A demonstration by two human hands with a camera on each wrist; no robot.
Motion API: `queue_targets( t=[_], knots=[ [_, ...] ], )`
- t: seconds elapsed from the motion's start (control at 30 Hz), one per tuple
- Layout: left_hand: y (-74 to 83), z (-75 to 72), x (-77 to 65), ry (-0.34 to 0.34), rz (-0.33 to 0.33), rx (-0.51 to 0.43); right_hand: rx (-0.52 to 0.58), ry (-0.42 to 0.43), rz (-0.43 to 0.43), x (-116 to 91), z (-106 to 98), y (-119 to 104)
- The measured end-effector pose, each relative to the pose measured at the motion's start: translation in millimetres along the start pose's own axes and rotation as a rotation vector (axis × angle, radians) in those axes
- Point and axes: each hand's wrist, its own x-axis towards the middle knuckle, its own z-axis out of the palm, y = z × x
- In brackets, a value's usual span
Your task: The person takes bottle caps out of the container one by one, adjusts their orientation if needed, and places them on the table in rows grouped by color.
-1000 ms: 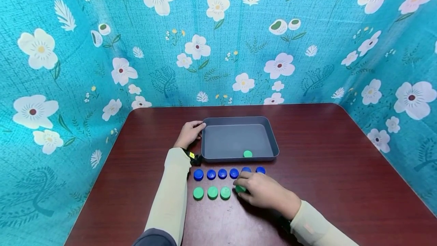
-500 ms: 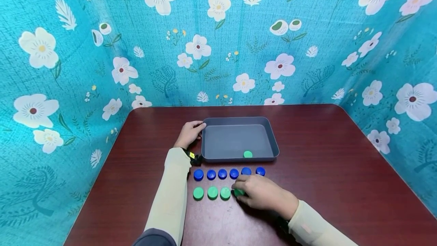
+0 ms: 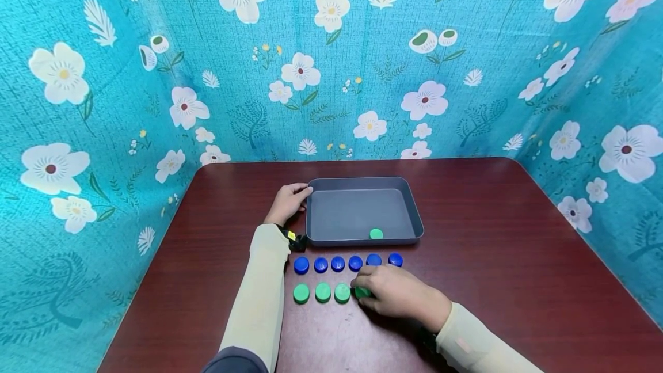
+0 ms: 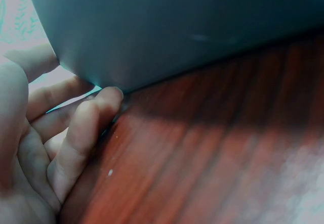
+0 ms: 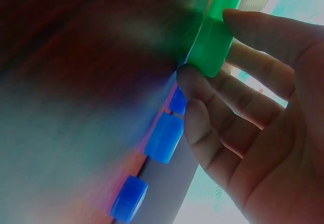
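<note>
My left hand (image 3: pixel 286 203) holds the left side of a shallow grey tray (image 3: pixel 362 241). Its fingers (image 4: pixel 83 123) bend against the outer wall of the tray in the left wrist view. Between thumb and fingers, my right hand (image 3: pixel 399 292) pinches a green bottle cap (image 5: pixel 210 47), mostly covered from above in the head view. That cap is at the right end of a row with three other green caps (image 3: pixel 323 292). Another green cap (image 3: pixel 376 234) lies inside the tray, by its near wall.
A row of several blue bottle caps (image 3: pixel 338 263) lies between the tray and the green row. All this is on a dark red-brown table (image 3: pixel 492 235). A blue flowered curtain (image 3: pixel 331 73) hangs behind and at the sides.
My right hand has shifted slightly left over the green cap, uncovering more of the blue caps at the right end. The left hand and the tray stay still.
</note>
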Motion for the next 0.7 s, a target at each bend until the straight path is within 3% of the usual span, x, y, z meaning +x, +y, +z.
queue_targets(
  t=[0.7],
  knots=[
    [-0.4,-1.1,1.2,-0.018,0.005,-0.021,-0.011,0.014,0.005,-1.1,1.9,0.7]
  ],
)
